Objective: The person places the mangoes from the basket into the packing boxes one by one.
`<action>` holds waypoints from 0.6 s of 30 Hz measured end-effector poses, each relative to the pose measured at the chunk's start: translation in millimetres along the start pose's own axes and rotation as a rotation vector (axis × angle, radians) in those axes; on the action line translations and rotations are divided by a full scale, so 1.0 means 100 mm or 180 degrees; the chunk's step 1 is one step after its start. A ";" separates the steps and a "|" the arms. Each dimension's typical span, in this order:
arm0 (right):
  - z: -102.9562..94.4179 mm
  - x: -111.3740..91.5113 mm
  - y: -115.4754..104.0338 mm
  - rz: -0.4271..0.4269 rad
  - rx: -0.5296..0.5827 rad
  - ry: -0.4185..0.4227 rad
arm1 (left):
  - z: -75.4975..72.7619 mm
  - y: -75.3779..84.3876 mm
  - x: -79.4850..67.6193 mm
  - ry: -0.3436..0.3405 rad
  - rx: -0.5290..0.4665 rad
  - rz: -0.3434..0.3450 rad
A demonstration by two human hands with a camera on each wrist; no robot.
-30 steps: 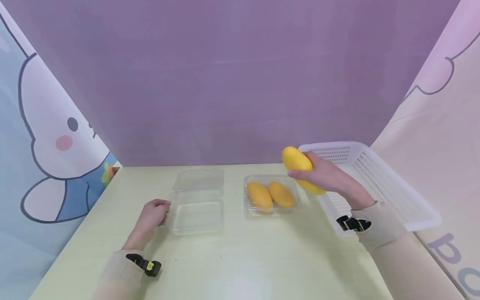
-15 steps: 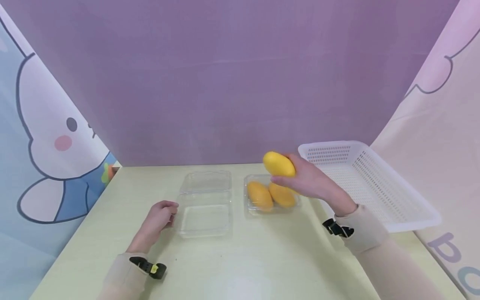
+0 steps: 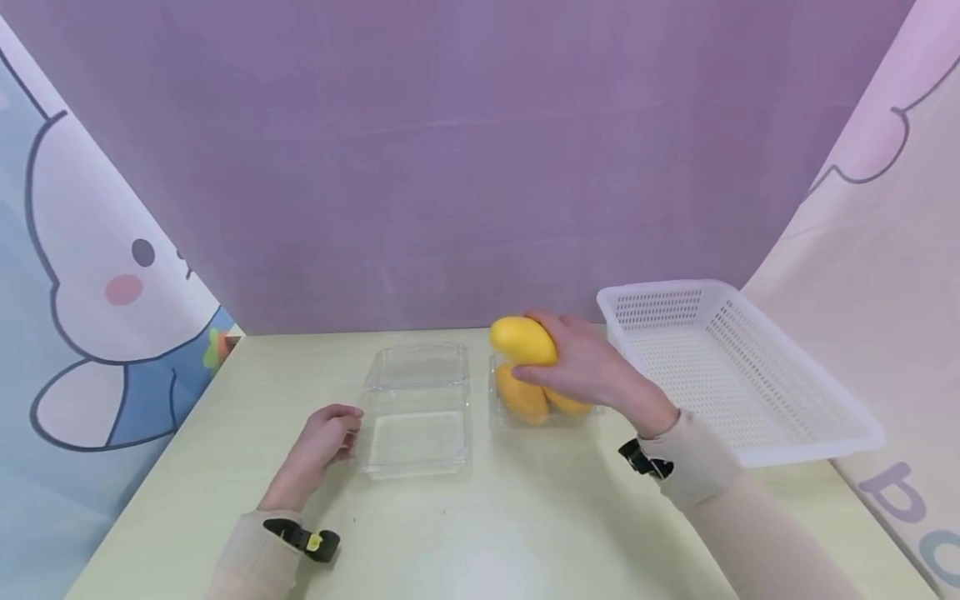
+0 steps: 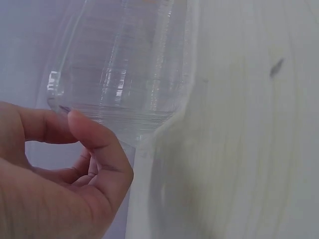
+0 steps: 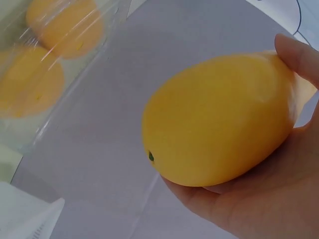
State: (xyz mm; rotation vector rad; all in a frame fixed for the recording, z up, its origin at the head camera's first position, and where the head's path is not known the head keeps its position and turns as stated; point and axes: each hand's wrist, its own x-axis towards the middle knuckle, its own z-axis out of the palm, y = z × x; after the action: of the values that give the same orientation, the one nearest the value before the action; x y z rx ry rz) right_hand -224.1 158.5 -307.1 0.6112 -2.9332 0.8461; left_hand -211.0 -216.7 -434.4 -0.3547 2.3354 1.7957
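My right hand (image 3: 592, 371) grips a yellow mango (image 3: 522, 340), held in the air over a clear plastic box (image 3: 495, 407) at the table's middle. Two more mangoes lie in that box; the nearer-left mango (image 3: 522, 396) shows well, the other is partly behind my hand. In the right wrist view the gripped mango (image 5: 219, 119) has a small dark green spot at its tip. At the left, my left hand (image 3: 322, 442) pinches the edge of a second clear plastic box (image 3: 416, 442), empty with its lid folded back. Thumb and forefinger meet at its rim (image 4: 60, 102).
A white perforated basket (image 3: 742, 375) stands at the right with nothing seen inside. A purple backdrop (image 3: 450, 167) rises behind the pale table (image 3: 487, 533). Printed cloths (image 3: 112, 350) hang at both sides.
My right hand has carried the mango leftward from beside the basket to above the filled box. My left hand has shifted the empty box a little to the right, toward the filled one.
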 end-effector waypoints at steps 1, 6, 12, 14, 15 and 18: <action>0.02 0.00 -0.01 -0.0018 -0.0015 0.0003 | 0.01 0.00 0.01 -0.0007 -0.0022 -0.0005; 0.14 0.04 -0.07 -0.0166 -0.0039 0.0004 | 0.05 -0.01 0.02 -0.0009 -0.0108 -0.0031; 0.33 0.09 -0.14 -0.0405 -0.0146 0.0046 | 0.08 0.00 0.01 -0.0001 -0.0108 -0.0015; 0.39 0.10 -0.17 -0.0490 -0.0155 0.0042 | 0.08 0.00 0.00 0.0001 -0.0106 -0.0014; 0.42 0.11 -0.19 -0.0519 -0.0149 0.0033 | 0.08 0.00 0.01 0.0002 -0.0112 -0.0014; 0.51 0.14 -0.25 -0.0619 -0.0177 0.0010 | 0.09 -0.01 0.01 -0.0005 -0.0144 -0.0008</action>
State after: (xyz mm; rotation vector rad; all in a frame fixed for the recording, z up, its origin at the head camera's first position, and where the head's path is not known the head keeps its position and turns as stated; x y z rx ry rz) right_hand -223.3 107.5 -336.3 0.8720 -2.8238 0.7418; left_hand -211.7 -208.8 -438.0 -0.3622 2.2954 1.8495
